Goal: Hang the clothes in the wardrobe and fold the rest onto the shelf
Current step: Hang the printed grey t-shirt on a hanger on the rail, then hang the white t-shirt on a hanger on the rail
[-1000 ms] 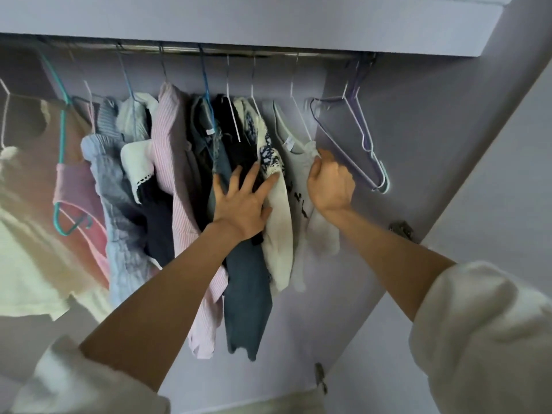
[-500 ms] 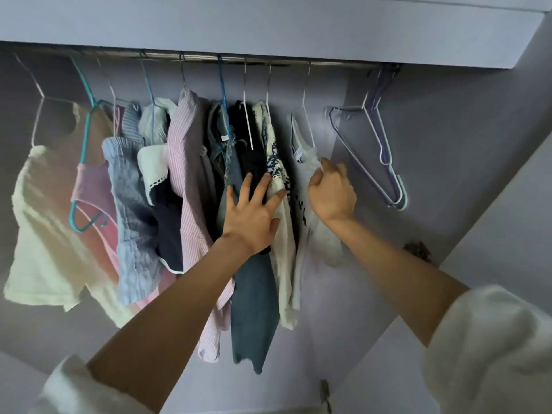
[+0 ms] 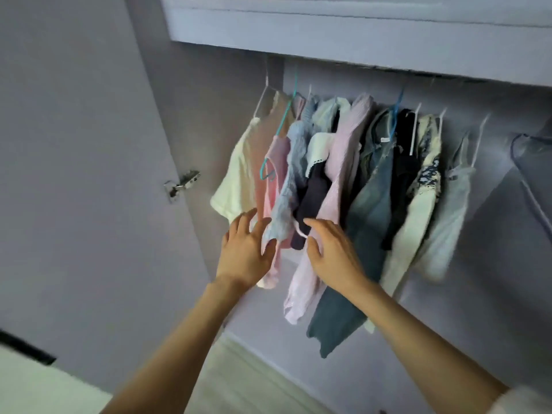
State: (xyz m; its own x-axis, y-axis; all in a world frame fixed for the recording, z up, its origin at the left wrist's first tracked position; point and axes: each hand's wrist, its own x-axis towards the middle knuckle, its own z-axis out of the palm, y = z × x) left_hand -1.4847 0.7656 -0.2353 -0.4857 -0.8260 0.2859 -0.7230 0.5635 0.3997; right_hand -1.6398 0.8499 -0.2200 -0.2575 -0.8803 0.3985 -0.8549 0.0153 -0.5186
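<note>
Both hands are reaching into the hanging clothes (image 3: 343, 180) on the wardrobe's rail: left hand (image 3: 245, 249) and right hand (image 3: 334, 255) spread open, gripping nothing. Hanging seems nearly done; next comes parting or straightening garments.

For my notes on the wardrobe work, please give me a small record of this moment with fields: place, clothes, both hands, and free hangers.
place: open wardrobe, door at left
clothes: row hung under the shelf, from cream top at left to pale top at right
left hand: open, fingers spread, at the pink top
right hand: open, on the striped shirt
free hangers: one at far right, blurred
</note>
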